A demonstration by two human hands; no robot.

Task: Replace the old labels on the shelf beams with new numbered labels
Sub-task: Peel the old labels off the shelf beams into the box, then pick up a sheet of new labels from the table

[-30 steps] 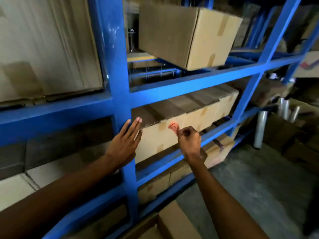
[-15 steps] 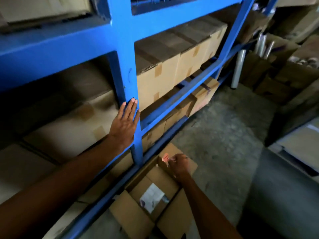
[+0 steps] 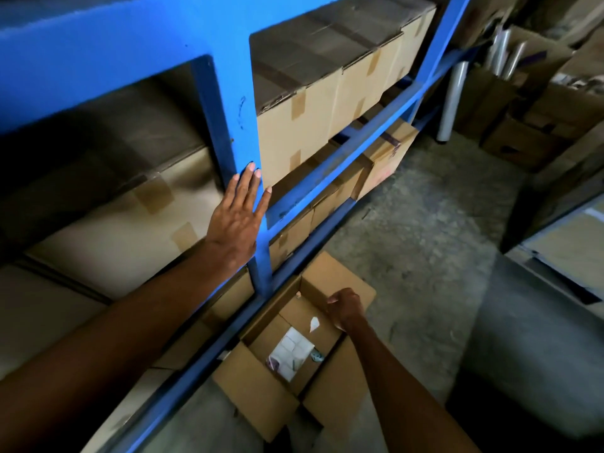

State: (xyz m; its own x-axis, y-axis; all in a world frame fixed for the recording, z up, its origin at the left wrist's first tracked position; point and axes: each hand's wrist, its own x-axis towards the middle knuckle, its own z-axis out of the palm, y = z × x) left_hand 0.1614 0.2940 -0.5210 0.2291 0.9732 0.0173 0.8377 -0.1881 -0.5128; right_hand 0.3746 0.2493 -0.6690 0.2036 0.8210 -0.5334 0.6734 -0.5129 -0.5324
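My left hand (image 3: pixel 238 214) lies flat and open against the blue upright post (image 3: pixel 228 103) of the shelf, just above the lower blue beam (image 3: pixel 330 165). My right hand (image 3: pixel 345 307) hovers over an open cardboard box (image 3: pixel 261 397) on the floor, its fingers curled shut with nothing visible in them. Just below that hand a small white scrap (image 3: pixel 314 323) sits inside the box, apart from the fingers. A tiny pinkish bit (image 3: pixel 298 294) rests at the box's far inner edge. A white sheet of labels (image 3: pixel 292 349) lies on the box bottom.
Taped cardboard boxes (image 3: pixel 330 103) fill the shelf bays, more on the left (image 3: pixel 130 220). Rolls of clear film (image 3: pixel 452 99) and further boxes (image 3: pixel 523 132) stand at the far right. Grey concrete floor (image 3: pixel 425 256) lies beside the open box.
My head tilted down from the shelf to the floor box. My right hand dropped from the beam to the box and the pinkish old label left its fingers. The left hand stayed on the post.
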